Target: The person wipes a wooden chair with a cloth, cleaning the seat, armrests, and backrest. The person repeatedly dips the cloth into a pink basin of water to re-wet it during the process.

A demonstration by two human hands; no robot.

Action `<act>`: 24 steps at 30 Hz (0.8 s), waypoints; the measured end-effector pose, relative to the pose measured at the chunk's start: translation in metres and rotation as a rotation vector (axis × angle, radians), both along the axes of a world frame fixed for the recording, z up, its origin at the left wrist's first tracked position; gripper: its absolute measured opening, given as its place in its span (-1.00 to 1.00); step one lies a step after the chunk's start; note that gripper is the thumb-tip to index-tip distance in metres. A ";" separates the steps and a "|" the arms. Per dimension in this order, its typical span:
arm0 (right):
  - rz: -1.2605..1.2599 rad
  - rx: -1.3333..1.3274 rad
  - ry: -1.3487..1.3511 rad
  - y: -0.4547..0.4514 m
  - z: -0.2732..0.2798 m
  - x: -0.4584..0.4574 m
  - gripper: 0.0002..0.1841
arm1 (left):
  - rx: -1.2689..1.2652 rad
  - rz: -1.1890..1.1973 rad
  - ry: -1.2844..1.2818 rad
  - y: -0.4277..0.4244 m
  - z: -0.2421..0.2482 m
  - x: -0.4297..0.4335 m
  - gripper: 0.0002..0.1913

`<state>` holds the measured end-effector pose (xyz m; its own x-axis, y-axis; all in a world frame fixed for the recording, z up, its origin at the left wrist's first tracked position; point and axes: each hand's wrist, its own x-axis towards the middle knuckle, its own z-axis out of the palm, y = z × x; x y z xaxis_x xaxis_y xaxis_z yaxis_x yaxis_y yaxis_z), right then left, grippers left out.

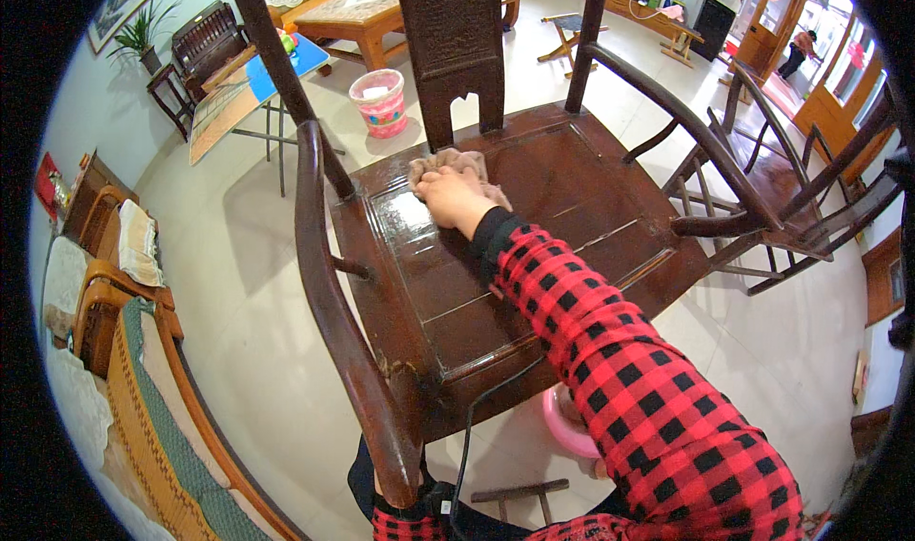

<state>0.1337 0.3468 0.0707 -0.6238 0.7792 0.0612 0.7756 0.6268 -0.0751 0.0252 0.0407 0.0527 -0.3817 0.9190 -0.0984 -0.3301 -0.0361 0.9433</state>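
A dark wooden armchair with a carved back splat stands before me. My right hand presses a crumpled brownish-pink cloth onto the back left part of its seat panel. Around the hand the dark surface looks shiny, with a bright reflection to its left. My left hand is almost wholly hidden behind the front end of the left armrest; only its sleeve and dark cuff show below. Whether it grips the armrest is not visible. A thin black cable runs in front of the seat edge.
Partly behind my right arm, a pink basin sits below the seat front, near a small wooden stool. A pink bucket and folding table stand beyond. Another wooden chair is at right, a sofa at left. A person is far off.
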 end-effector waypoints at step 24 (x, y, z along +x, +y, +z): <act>-0.180 0.032 -0.050 -0.003 0.002 0.190 -0.60 | -0.225 0.190 -0.011 -0.009 -0.014 0.005 -0.78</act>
